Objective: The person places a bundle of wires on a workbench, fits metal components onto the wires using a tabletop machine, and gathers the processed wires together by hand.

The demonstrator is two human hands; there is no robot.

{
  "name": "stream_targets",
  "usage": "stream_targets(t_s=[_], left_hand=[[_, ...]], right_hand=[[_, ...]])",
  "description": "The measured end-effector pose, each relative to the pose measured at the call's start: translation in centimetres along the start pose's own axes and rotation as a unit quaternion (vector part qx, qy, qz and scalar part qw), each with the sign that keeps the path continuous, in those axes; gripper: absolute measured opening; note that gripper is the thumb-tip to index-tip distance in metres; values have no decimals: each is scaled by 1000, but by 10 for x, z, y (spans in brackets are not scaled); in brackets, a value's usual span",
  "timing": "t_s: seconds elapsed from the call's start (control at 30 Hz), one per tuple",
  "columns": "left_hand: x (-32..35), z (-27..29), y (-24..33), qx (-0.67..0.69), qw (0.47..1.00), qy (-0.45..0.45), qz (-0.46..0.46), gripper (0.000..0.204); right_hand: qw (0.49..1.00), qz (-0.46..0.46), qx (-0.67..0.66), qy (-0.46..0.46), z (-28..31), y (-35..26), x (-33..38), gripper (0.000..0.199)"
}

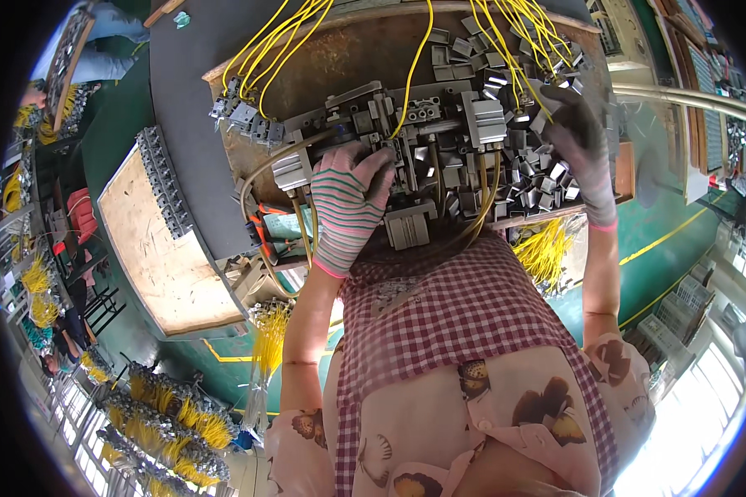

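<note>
My left hand (350,203), in a green and pink striped glove with dark fingertips, presses its fingers against the grey metal fixture (406,137) at the middle of the brown workbench (340,58). What it pinches is hidden by the fingers. My right hand (580,137), in a dark grey glove with a pink cuff, reaches into a heap of small grey metal parts (535,170) on the bench's right side, fingers curled among them. Yellow wires (414,70) run from the fixture toward the bench's far edge.
A wooden board (153,248) carrying a row of grey terminal blocks (164,178) sits to the left. Bundles of yellow wires (543,248) hang below the bench on the right and others lie on the green floor at lower left. Another person (99,41) sits at upper left.
</note>
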State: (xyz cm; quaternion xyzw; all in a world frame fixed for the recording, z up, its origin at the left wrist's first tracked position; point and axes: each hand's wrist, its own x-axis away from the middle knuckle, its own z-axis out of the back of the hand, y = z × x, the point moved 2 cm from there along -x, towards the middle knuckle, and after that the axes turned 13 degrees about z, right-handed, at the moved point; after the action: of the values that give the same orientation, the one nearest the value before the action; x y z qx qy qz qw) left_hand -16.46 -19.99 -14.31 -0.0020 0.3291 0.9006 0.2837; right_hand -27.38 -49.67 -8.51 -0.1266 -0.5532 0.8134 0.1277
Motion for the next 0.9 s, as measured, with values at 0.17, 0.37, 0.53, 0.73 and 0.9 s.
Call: stream_targets(t_s=[0.17, 0.37, 0.53, 0.73, 0.9], left_hand=[[-19, 1, 25, 222, 973, -14, 54, 45], [-35, 27, -1, 394, 848, -211, 285, 29], [-73, 133, -22, 87, 970, -48, 220, 18], [20, 168, -169, -37, 893, 376, 246, 30], [114, 163, -279, 212, 729, 427, 491, 64]], right_hand=[[964, 161, 1, -210, 0, -16, 27, 35], [865, 211, 401, -217, -6, 8, 23, 33], [926, 142, 245, -251, 30, -7, 16, 24], [806, 323, 476, -136, 7, -15, 22, 22], [874, 213, 416, -135, 12, 3, 29, 22]])
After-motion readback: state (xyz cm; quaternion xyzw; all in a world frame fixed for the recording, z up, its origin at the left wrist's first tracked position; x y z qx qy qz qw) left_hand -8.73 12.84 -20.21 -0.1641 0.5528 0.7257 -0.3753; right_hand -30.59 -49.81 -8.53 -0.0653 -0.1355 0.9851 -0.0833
